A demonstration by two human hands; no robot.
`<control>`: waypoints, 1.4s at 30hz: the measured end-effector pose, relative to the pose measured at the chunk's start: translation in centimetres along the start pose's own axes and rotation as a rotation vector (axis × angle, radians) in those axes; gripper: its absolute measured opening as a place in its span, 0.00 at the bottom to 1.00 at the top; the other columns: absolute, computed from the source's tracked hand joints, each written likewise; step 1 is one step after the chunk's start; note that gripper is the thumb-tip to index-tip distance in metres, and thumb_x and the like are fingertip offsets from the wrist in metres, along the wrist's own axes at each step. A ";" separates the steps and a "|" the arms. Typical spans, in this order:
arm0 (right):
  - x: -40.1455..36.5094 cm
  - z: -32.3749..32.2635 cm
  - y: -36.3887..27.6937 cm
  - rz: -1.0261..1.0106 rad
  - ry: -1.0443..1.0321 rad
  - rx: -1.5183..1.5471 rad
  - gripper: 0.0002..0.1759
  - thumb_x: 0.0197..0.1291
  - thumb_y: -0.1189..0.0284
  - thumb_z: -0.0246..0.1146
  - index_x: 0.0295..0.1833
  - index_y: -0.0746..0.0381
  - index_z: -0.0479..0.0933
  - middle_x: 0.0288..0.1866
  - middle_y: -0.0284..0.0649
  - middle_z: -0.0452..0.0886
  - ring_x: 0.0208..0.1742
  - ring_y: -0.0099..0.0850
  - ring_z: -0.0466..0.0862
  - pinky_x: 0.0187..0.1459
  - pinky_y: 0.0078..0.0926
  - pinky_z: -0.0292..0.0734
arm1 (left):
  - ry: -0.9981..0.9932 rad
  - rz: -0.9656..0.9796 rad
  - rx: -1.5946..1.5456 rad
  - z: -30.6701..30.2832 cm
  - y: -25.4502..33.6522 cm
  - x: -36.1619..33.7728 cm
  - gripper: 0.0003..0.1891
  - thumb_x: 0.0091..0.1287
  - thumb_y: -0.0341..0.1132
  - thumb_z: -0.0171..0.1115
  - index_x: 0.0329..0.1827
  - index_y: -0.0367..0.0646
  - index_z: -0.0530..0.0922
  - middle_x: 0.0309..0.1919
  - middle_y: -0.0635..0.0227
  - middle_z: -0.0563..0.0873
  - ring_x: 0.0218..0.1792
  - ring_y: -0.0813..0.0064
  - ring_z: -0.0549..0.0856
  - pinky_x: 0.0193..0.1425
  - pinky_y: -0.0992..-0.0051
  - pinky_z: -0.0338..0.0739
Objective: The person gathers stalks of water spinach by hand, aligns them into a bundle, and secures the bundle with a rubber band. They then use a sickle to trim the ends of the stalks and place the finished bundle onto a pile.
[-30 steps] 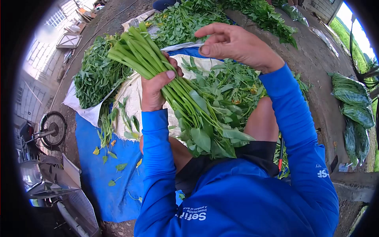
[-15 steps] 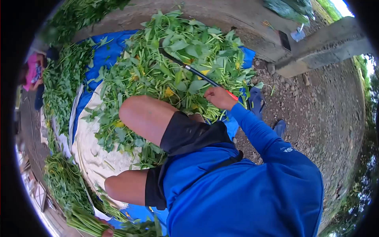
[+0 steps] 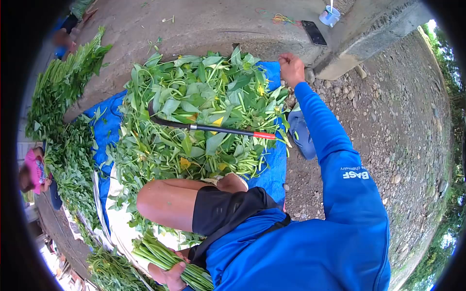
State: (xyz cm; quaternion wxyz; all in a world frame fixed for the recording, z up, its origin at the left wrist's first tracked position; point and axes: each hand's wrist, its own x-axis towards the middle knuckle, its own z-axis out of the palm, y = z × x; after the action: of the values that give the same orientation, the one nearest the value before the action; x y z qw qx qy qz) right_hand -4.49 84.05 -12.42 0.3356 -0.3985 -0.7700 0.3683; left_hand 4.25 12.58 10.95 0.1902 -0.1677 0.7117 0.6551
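Note:
My left hand (image 3: 174,276) is wrapped round a bundle of green stems (image 3: 158,254) beside my lower leg, near the bottom of the view. My right hand (image 3: 292,69) is extended over the corner of the blue tarp, close to the concrete pillar; its fingers are curled and what they hold, if anything, is too small to tell. A sickle (image 3: 218,129) with a black shaft and red handle end lies across the pile of leafy greens (image 3: 194,97) in front of me.
A phone (image 3: 314,32), a light blue cup (image 3: 329,16) and coloured bands (image 3: 283,19) rest on the concrete ledge by the pillar (image 3: 349,53). Tied greens (image 3: 68,72) stand at left. A person in pink (image 3: 35,169) sits beyond. A blue slipper (image 3: 302,133) lies on gravel.
My right hand has moved from beside the sickle handle toward the ledge. My left hand has brought the stems in closer to my legs. The view has shifted.

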 end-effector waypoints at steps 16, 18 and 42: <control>22.8 5.3 -1.6 0.041 -0.009 -0.525 0.20 0.71 0.52 0.66 0.61 0.46 0.92 0.64 0.41 0.91 0.67 0.46 0.89 0.70 0.42 0.82 | 0.032 -0.215 0.028 -0.3 0.4 3.1 0.29 0.45 0.26 0.76 0.53 0.32 0.78 0.34 0.58 0.87 0.28 0.63 0.88 0.37 0.65 0.89; 24.8 4.3 -2.1 0.013 0.009 -0.536 0.20 0.71 0.52 0.69 0.61 0.48 0.92 0.63 0.40 0.92 0.64 0.44 0.90 0.68 0.39 0.82 | 0.031 -0.233 0.027 -0.3 0.4 3.3 0.29 0.45 0.26 0.76 0.53 0.32 0.78 0.34 0.58 0.87 0.28 0.63 0.88 0.37 0.65 0.89; -33.3 5.3 -27.5 0.209 -2.141 0.737 0.41 0.70 0.68 0.76 0.85 0.62 0.69 0.63 0.37 0.90 0.47 0.22 0.87 0.39 0.23 0.82 | -0.314 -0.112 -0.053 -2.6 -2.0 4.4 0.35 0.48 0.18 0.74 0.64 0.32 0.76 0.40 0.57 0.89 0.38 0.64 0.92 0.47 0.64 0.91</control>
State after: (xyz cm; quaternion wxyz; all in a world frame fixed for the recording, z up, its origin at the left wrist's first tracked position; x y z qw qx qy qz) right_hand -3.67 42.46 0.43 -0.4303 0.1818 -0.4688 0.7496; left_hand 1.27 9.81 7.19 0.3308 -0.1077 0.6453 0.6802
